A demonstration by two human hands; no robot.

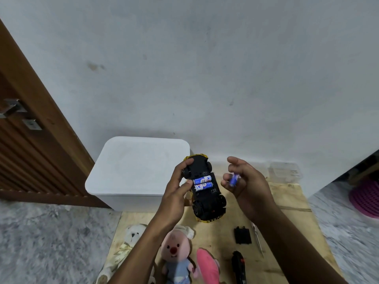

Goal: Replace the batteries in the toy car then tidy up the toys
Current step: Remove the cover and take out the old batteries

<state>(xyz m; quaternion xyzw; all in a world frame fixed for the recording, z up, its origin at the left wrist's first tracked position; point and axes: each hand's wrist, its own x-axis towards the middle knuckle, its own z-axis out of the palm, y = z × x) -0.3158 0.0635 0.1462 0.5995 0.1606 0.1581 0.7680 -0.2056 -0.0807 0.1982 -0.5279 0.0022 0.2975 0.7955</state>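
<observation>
Left hand [178, 188] clasping upturned yellow-and-black plastic toy car [205, 188] — two blue batteries [202, 183] seated; right hand [245, 182] pinching third blue cylindrical battery [233, 179] just right.

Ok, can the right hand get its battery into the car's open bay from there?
Probably yes: the right hand holds a battery beside the upturned car, whose bay is uncovered with nothing between.

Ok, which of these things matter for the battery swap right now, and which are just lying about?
In use: upturned yellow-and-black toy car in left hand; two blue-and-white batteries seated; blue battery in right hand; black battery cover; slim screwdriver.

Lying about: white plush bear; pink plush doll; white lidded bin.
</observation>
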